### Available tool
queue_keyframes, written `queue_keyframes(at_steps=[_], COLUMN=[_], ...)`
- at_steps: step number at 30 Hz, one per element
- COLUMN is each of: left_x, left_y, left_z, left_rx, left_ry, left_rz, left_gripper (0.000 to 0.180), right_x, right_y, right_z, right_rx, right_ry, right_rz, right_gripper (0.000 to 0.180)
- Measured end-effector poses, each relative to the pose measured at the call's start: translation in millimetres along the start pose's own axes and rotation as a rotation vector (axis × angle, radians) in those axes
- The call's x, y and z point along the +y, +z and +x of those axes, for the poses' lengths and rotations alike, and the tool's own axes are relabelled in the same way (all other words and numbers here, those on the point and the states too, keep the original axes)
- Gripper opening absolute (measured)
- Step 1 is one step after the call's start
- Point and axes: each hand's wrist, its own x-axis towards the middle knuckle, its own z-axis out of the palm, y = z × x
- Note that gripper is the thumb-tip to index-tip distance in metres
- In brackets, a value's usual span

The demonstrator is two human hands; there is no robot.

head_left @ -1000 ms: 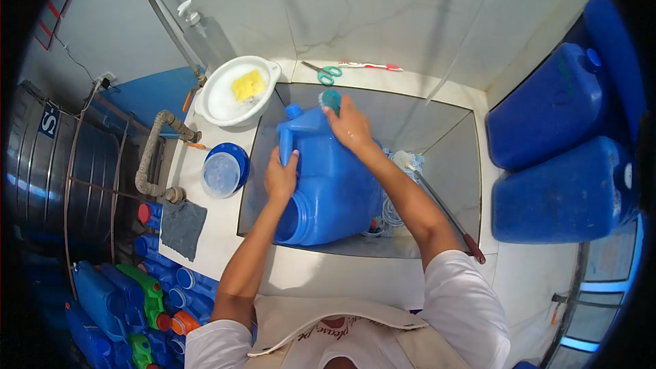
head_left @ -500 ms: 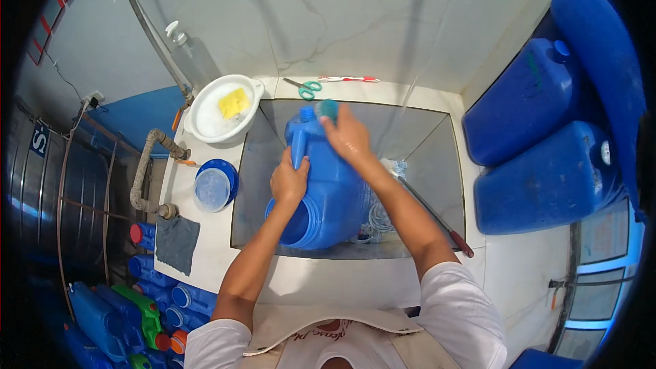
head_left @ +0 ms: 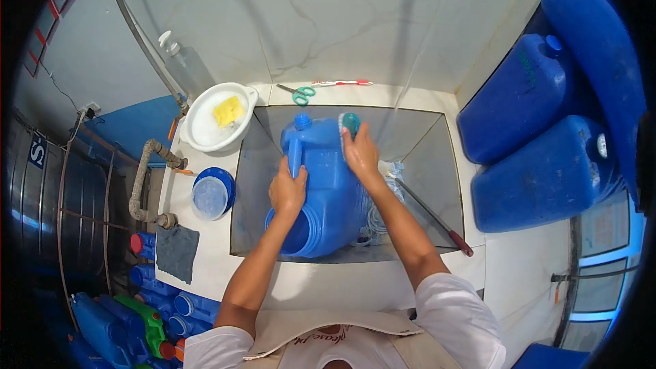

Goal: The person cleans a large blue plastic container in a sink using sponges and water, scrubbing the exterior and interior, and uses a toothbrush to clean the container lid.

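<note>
A blue plastic jug (head_left: 324,195) lies tilted over the grey sink, its wide round mouth toward me and a small capped spout at the far end. My left hand (head_left: 288,190) is wrapped round the jug's handle. In my right hand (head_left: 361,153) is a teal scrub brush (head_left: 350,122) with pale bristles, held against the jug's far right side. Behind the jug, part of the sink (head_left: 427,143) is hidden. A long-handled tool with a dark red grip (head_left: 459,240) leans across the sink's right edge, its white head down inside.
On the left counter stand a white basin (head_left: 198,126) of suds with a yellow sponge (head_left: 229,111), a blue lid (head_left: 229,181) and a grey cloth (head_left: 178,253). Scissors (head_left: 301,96) and a toothbrush (head_left: 342,83) lie along the back ledge. Large blue containers (head_left: 540,171) stand at right.
My right hand has moved the brush from near the spout, rightward and toward me, to the jug's right side. My left hand keeps its hold on the handle.
</note>
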Motion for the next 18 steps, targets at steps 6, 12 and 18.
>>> queue_keyframes(at_steps=[6, 12, 18], left_x=[7, -7, 6], left_y=[-3, -8, 2], left_z=[-2, -2, -5], left_rx=[0.017, 0.016, -0.011], left_ry=[0.041, 0.011, 0.033], left_rz=[0.029, 0.026, -0.005], left_gripper=[0.053, 0.053, 0.051], right_x=[-36, -23, 15], right_y=[8, 12, -1], right_z=[-5, -29, 7], right_rx=[-0.001, -0.054, -0.005], right_ry=[-0.132, -0.074, 0.102], right_rz=[-0.022, -0.002, 0.039], right_gripper=[0.045, 0.046, 0.045])
